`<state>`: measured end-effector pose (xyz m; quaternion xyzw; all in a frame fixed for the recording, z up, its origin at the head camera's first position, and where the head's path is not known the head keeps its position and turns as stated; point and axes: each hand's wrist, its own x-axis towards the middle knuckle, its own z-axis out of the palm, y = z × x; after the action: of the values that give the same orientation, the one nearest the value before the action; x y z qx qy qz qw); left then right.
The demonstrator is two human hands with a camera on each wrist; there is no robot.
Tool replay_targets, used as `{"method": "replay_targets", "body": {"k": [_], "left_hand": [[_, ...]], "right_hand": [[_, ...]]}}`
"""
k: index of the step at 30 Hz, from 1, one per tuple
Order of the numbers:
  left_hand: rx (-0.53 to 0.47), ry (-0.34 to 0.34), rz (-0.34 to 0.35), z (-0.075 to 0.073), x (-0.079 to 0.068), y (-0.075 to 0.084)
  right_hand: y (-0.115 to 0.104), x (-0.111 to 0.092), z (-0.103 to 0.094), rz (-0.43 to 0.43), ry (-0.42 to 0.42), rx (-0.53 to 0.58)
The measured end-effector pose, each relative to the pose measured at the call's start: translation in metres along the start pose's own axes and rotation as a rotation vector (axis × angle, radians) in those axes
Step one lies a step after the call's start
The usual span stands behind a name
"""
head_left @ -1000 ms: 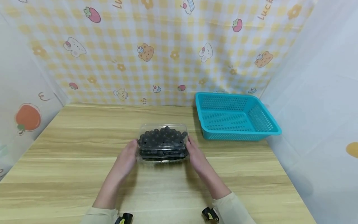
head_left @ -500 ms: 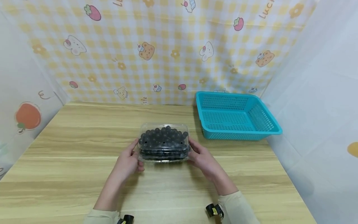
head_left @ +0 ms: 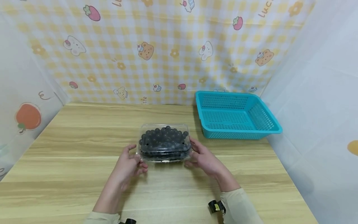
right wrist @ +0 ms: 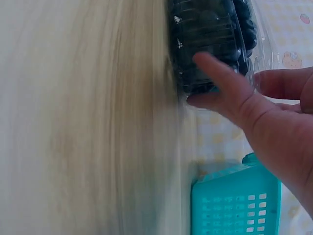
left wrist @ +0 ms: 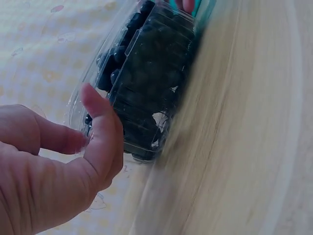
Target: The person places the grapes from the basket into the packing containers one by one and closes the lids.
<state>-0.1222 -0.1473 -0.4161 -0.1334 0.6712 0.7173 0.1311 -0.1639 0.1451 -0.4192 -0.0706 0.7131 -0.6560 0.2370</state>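
A clear plastic clamshell box (head_left: 165,141) packed with dark round fruit sits mid-table, its hinged-looking long rim facing me. My left hand (head_left: 128,165) is at the box's near left corner, thumb and a finger pinching the clear edge while another finger points away from it. In the left wrist view the fingertips (left wrist: 78,142) meet the box's plastic rim. At the opposite end my right hand (head_left: 205,160) holds the near right corner between thumb and fingers. The right wrist view shows a fingertip (right wrist: 201,58) lying in front of the dark, fruit-filled side (right wrist: 205,44).
Behind and to the right stands a turquoise perforated basket (head_left: 240,135), against the patterned cloth backdrop (head_left: 165,71). White sheeting (head_left: 316,124) borders the wooden table (head_left: 70,155) on the right. A small black device (head_left: 215,207) is strapped at the right wrist.
Both hands have slid from the box's sides to its near corners, the fingers bending there. The box has stayed nearly in place.
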Motion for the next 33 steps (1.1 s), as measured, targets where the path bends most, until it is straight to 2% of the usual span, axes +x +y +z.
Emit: {"method": "replay_targets", "body": {"k": [4,7,10,12,15,19,26,33], "left_hand": [[0.033,0.036,0.007,0.002,0.002,0.001],[0.061,0.045,0.006,0.002,0.002,0.001],[0.077,0.031,0.000,0.000,0.002,0.001],[0.074,0.004,-0.010,-0.001,0.002,0.000],[0.058,-0.023,-0.033,-0.002,0.001,-0.003],[0.029,-0.016,-0.037,-0.001,0.002,-0.005],[0.044,-0.010,-0.029,-0.001,0.004,-0.006],[0.030,-0.032,-0.042,0.000,0.016,-0.002]], "right_hand": [[0.002,-0.001,-0.004,0.000,-0.009,0.054],[0.002,-0.005,-0.005,0.025,0.042,0.078],[-0.001,-0.009,-0.004,0.071,0.128,0.043],[-0.004,-0.011,-0.002,0.102,0.153,-0.018],[-0.007,-0.013,0.002,0.150,0.139,-0.084],[-0.010,-0.013,0.006,0.192,0.113,-0.093],[-0.009,-0.010,0.008,0.206,0.158,-0.093],[-0.011,-0.003,0.005,0.223,0.200,-0.090]]}}
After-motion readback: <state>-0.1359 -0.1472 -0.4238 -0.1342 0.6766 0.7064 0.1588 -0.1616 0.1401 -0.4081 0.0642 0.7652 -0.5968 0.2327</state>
